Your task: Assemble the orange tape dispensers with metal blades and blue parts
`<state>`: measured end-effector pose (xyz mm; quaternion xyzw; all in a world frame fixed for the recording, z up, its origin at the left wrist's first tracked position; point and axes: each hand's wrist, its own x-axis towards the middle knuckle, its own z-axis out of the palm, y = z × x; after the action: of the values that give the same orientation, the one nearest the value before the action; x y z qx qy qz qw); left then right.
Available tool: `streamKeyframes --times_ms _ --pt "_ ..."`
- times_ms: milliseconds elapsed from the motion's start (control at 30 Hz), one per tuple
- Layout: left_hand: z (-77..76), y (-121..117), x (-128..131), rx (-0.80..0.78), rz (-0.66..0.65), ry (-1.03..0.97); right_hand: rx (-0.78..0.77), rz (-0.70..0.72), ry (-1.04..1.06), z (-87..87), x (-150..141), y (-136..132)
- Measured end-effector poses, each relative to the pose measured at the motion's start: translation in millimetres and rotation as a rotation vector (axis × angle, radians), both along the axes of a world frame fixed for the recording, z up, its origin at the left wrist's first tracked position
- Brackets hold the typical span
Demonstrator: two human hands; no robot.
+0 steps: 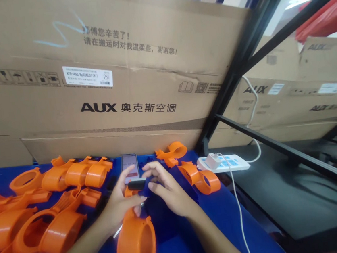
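Observation:
My left hand (119, 203) is closed around the neck of an orange plastic tape dispenser (136, 244), its wide ring hanging down toward me. A black bar-like part (137, 184) sits across the dispenser's upper end, between my two hands. My right hand (166, 187) is at that end with bent fingers, thumb and forefinger beside a small dark blue patch; what they pinch is hard to make out. Just beyond the hands lies a phone (129, 165) with a lit screen.
Several orange dispensers (61, 232) crowd the left of the blue table (228, 221); more orange ones (207, 182) lie at right. A white power strip (224, 163) with plug and cable sits by the black metal frame (221, 84). A large cardboard box (127, 82) stands behind.

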<state>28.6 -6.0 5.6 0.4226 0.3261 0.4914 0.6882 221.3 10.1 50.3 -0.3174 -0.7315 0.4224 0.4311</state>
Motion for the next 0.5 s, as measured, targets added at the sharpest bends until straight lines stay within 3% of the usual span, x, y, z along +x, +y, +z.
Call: streamKeyframes --times_ms 133,233,333,500 --pt "0.3 -6.0 -2.2 -0.036 -0.056 -0.046 -0.195 0.219 0.098 4.1 -4.6 -6.0" --pt "-0.3 -5.8 -2.9 -0.070 -0.092 -0.057 -0.277 0.282 0.157 3.7 -7.2 -8.1" --pt "-0.8 -3.4 0.0 -0.060 -0.080 -0.054 -0.297 0.225 0.211 -2.0 -8.3 -5.0" --pt "-0.7 -3.2 5.3 0.082 -0.117 -0.101 -0.194 0.031 0.196 -12.5 -10.0 4.1"
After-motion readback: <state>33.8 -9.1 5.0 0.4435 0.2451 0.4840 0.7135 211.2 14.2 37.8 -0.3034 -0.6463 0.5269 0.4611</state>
